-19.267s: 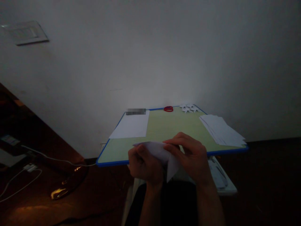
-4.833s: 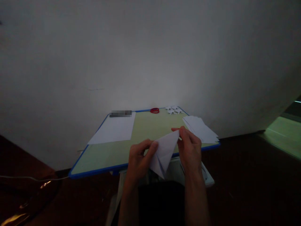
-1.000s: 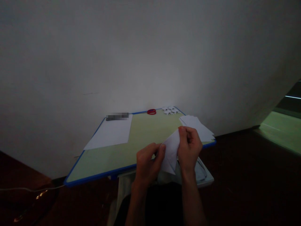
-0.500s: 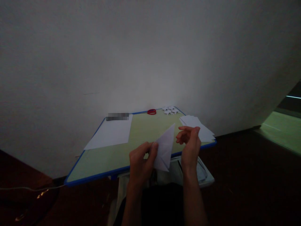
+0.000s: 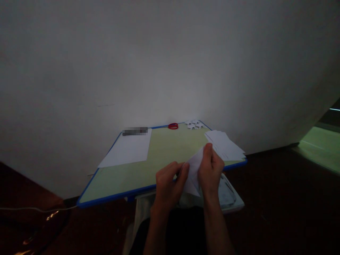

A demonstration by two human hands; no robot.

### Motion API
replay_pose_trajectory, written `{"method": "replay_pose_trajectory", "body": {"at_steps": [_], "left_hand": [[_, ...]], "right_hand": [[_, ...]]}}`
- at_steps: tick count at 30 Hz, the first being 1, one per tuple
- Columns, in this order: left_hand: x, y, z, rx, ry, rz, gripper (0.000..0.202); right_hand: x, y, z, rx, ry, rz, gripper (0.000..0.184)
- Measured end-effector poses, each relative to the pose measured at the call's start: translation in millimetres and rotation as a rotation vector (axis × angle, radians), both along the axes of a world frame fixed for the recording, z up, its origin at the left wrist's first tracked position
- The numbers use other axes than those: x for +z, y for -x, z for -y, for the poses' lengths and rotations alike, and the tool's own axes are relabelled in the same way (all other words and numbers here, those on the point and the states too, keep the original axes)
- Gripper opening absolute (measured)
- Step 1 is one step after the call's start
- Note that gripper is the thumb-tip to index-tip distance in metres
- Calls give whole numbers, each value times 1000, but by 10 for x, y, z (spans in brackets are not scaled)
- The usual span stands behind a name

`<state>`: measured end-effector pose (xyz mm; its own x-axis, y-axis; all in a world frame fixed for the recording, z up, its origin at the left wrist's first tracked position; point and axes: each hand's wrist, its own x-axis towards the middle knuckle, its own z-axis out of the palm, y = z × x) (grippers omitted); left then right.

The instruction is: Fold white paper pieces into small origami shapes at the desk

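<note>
A folded piece of white paper [image 5: 194, 169] is held up between my two hands, above the near edge of the table. My left hand [image 5: 171, 182] pinches its left side between thumb and fingers. At its upper right corner, my right hand [image 5: 211, 168] is closed around the paper with the thumb on top. The lower tip of the paper hangs down between the wrists. Part of the paper is hidden behind the right hand's fingers.
On the pale table [image 5: 162, 148] with its blue rim lie a large white sheet [image 5: 130, 148], a blurred dark object [image 5: 135, 131], red-handled scissors [image 5: 173, 126], several small folded paper pieces [image 5: 195, 124] and a stack of white paper [image 5: 228, 147]. A wall [image 5: 170, 63] stands behind.
My right hand has moved in from the right and closed on the paper's upper corner. My left hand and the paper have shifted slightly right in view.
</note>
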<state>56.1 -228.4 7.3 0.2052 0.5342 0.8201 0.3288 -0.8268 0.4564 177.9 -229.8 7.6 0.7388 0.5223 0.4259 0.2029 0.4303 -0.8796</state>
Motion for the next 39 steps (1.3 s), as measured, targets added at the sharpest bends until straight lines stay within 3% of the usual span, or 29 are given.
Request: {"method": "replay_pose_trajectory", "body": {"at_steps": [3, 6, 9, 13, 17, 21, 25, 28, 31, 34, 37, 39], "left_hand": [[-14, -2, -5, 3, 21, 6, 26], [-19, 53, -49, 105, 107, 106, 25], [-29, 124, -117, 239, 206, 241, 24], [-50, 156, -167, 267, 285, 339, 32], [-45, 146, -153, 169, 338, 387, 37], [-39, 170, -135, 70, 429, 425, 33], [-57, 176, -143, 69, 456, 471, 29], [-75, 150, -161, 116, 445, 523, 28], [-90, 119, -182, 144, 439, 569, 29], [-97, 90, -195, 90, 481, 579, 34], [-98, 60, -189, -5, 547, 546, 41], [-97, 43, -178, -36, 595, 512, 35]], "right_hand": [[5, -18, 4, 78, 82, -134, 69], [12, -63, -2, 184, 58, -146, 72], [21, -92, 4, 233, -5, 70, 45], [23, -32, 37, 420, -26, 414, 55], [8, 60, 43, 453, -36, 505, 70], [0, 57, 35, 444, -41, 471, 65], [1, 11, 45, 429, -29, 383, 28], [-15, 1, 28, 332, -8, 274, 40], [-39, 18, -15, 323, 4, 240, 31], [-39, 62, -45, 369, -27, 111, 21], [-11, 121, -39, 420, -109, -84, 38], [8, 154, -31, 448, -144, -158, 48]]}}
